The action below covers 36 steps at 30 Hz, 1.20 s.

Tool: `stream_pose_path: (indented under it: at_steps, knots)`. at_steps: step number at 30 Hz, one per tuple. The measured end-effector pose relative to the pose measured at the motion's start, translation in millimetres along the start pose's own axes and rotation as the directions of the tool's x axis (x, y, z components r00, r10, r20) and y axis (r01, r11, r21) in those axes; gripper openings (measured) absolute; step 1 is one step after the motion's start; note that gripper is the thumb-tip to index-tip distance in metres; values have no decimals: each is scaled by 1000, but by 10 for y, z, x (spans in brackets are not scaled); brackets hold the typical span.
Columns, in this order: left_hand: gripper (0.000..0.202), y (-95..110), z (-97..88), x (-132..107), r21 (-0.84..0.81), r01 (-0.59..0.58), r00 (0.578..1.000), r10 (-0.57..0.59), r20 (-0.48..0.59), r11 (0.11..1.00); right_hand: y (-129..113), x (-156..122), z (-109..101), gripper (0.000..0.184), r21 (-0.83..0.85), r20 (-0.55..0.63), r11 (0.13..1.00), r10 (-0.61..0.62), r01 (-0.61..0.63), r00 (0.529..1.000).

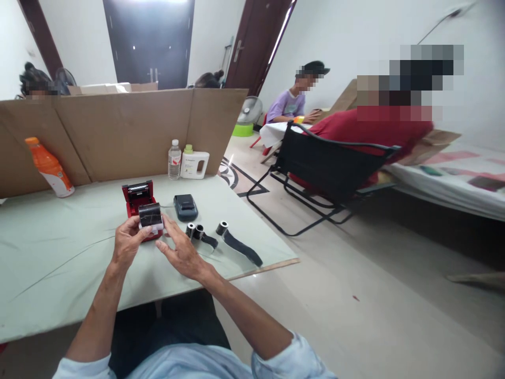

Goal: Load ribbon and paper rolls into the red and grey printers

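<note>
My left hand [128,239] is closed on a black roll [150,215] with a white part at its lower edge, thumb in front. Beside the roll's right end is my right hand [179,250], thumb and fingers apart; its fingertips seem to touch the roll. Just behind and under them sits a small red printer-like device [138,196] with its lid raised, partly hidden by the roll and hands. A dark grey device [185,207] lies to the right. Nearer my right forearm stand two small rolls [199,231], one with a black strip trailing, and another roll [223,228] with a longer strip.
A cardboard screen [126,134] borders the table's [71,273] far side. Before it stand an orange bottle [49,168], a clear bottle [174,160] and a white jug [195,164]. A black folding chair [327,163] with a seated person is right of the table.
</note>
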<state>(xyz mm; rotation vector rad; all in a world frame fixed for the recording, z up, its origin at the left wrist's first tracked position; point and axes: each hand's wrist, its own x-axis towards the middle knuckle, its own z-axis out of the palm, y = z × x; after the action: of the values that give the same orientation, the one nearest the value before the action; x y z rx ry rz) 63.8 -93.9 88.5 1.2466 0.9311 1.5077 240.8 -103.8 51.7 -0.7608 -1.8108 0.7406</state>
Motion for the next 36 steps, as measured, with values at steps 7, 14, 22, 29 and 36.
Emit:
stream_pose_path:
  at_steps: [7, 14, 22, 29, 36]
  knots:
    - [35, 25, -62, -37, 195, -31, 997, 16, 80, 980, -35, 225, -83, 58, 431, 59, 886, 161, -171, 985]
    - [32, -43, 112, -172, 458, -280, 959, 229, 165, 844, -161, 210, 151, 56, 456, -50, 871, 230, -183, 972]
    - [26, 130, 73, -186, 572, -370, 923, 218, 318, 732, -111, 154, 171, 46, 327, -61, 925, 225, -193, 973]
    - [27, 301, -112, -179, 611, -423, 889, 175, 424, 669, -73, 239, 125, 48, 403, 23, 895, 197, -190, 980]
    - [41, 249, -218, -199, 636, -425, 899, 220, 378, 644, -302, 259, -122, 40, 527, 27, 829, 203, -187, 979]
